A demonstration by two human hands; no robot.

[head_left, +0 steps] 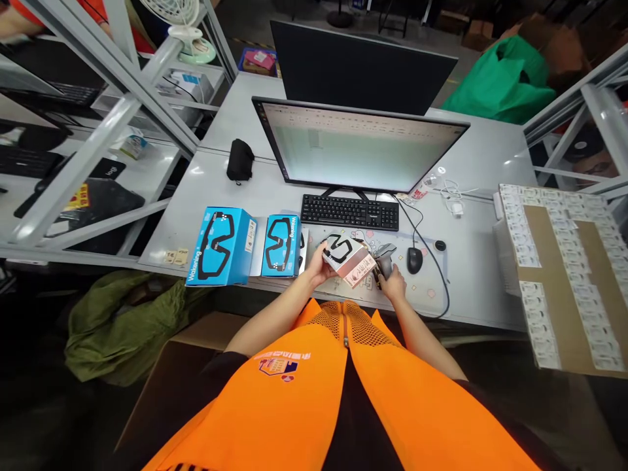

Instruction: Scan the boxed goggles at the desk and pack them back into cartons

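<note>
At the front edge of the bench (471,281), the person's left grip (318,265) is closed around a pink goggle box (349,258), tilted above the desk mat. The right grip (395,284) clasps a grey handheld scanner (385,258), just beside the box. Two blue goggle boxes (223,245) (282,245) stand side by side along the front edge, to the left. A black keyboard (349,212) lies behind the hands, below a lit monitor (358,147), with a black mouse (415,260) to its right.

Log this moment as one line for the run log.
left hand: holds pink goggles box | right hand: grips barcode scanner beside it | nearby: blue goggles boxes, keyboard, mouse
</note>
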